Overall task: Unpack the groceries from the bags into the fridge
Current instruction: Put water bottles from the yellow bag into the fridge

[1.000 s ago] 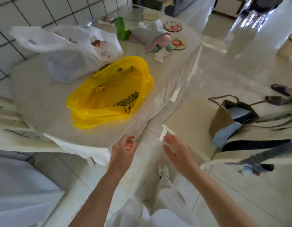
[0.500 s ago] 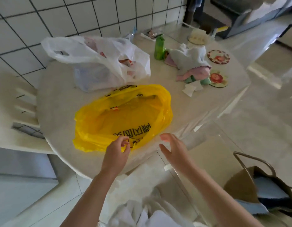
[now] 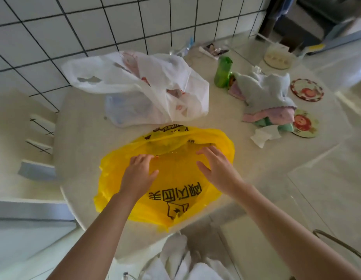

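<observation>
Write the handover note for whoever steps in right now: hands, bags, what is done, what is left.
Left hand: over the yellow bag, fingers curled at the plastic; a grip cannot be confirmed.
Right hand: open, fingers spread over the same bag, holding nothing.
Yellow bag lies at the near edge of the table, mouth toward the wall. White bag sits behind it, still holding items.
Done: nothing visibly taken out.
Left: open the yellow bag, empty both bags, carry the groceries to the fridge, which is not in view.
</observation>
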Available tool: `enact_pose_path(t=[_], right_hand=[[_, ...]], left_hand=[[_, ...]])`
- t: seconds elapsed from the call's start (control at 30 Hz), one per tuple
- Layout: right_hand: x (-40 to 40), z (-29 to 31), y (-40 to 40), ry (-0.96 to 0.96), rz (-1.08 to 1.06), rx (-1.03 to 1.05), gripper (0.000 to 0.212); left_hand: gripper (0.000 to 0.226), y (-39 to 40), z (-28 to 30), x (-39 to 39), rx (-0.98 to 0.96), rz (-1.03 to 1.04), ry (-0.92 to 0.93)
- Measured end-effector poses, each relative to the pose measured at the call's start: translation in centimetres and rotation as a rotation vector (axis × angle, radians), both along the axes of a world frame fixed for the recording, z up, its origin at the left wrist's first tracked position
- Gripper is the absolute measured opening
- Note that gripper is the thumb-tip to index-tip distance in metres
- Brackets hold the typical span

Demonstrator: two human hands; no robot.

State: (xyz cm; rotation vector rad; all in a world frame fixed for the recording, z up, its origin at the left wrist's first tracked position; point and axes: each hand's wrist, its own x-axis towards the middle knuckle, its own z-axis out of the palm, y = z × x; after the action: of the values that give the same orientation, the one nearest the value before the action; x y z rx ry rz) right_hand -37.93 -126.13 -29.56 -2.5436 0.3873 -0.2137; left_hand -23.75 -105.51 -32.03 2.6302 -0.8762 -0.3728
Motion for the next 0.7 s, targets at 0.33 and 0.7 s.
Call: enact_pose_path(t=[0.33, 0.7], right_hand=[[6.7, -2.4, -5.0, 0.275, 0.251, -0.246, 0.046], [10.6, -6.0, -10.8, 0.489, 0.307, -0.313, 0.078]], left_hand=[[0.074, -2.1, -2.6, 6.0, 0.215, -0.076, 0.046], [0.064, -5.9, -3.9, 9.5, 0.274, -0.025, 0.218]])
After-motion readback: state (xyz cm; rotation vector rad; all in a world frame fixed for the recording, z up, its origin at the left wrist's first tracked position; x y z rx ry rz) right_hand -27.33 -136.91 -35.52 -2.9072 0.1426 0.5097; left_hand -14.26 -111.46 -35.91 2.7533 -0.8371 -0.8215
